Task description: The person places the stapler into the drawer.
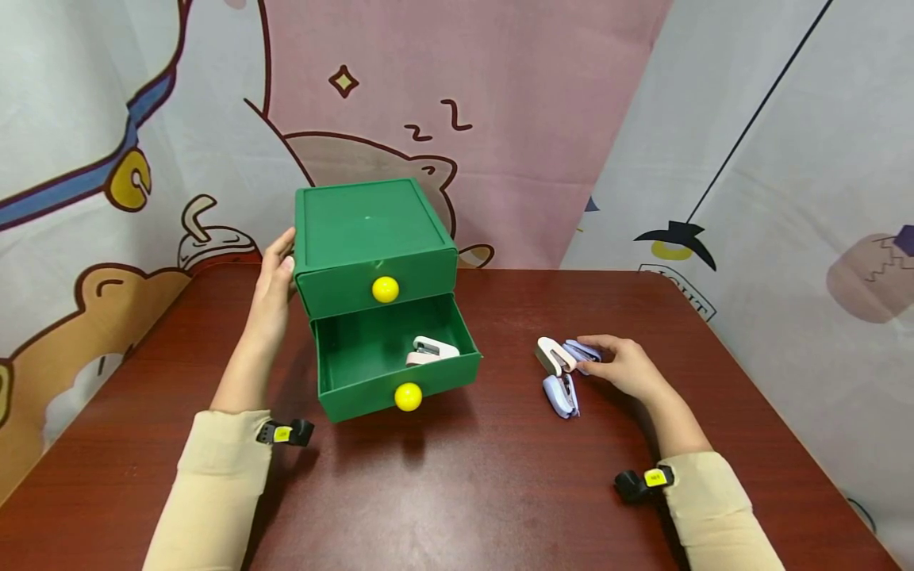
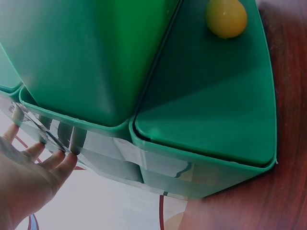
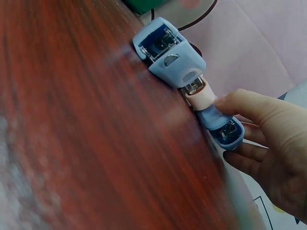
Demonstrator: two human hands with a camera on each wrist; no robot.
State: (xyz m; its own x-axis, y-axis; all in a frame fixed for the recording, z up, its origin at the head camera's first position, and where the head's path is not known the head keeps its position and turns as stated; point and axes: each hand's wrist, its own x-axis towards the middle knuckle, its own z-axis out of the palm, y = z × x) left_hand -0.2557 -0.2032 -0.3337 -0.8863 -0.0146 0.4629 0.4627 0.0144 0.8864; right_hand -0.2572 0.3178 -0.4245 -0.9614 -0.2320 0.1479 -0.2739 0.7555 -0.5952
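Observation:
A green two-drawer box (image 1: 371, 222) stands on the table, its lower drawer (image 1: 357, 341) pulled out and holding a white stapler (image 1: 439, 354). Against the box's left side rests my left hand (image 1: 267, 293); in the left wrist view its extended fingers (image 2: 64, 167) touch the side wall. To the right of the box, three small staplers lie close together: a white stapler (image 1: 553, 357), a front lilac stapler (image 1: 561, 396) and a rear lilac stapler (image 1: 581, 350). My right hand (image 1: 628, 366) pinches the rear lilac one between thumb and fingers, as the right wrist view also shows.
Yellow round knobs (image 1: 385, 289) stick out from both drawer fronts. The brown wooden table (image 1: 457, 492) reaches back to a printed cloth (image 1: 528, 135) hanging behind it. The pulled-out drawer juts toward me.

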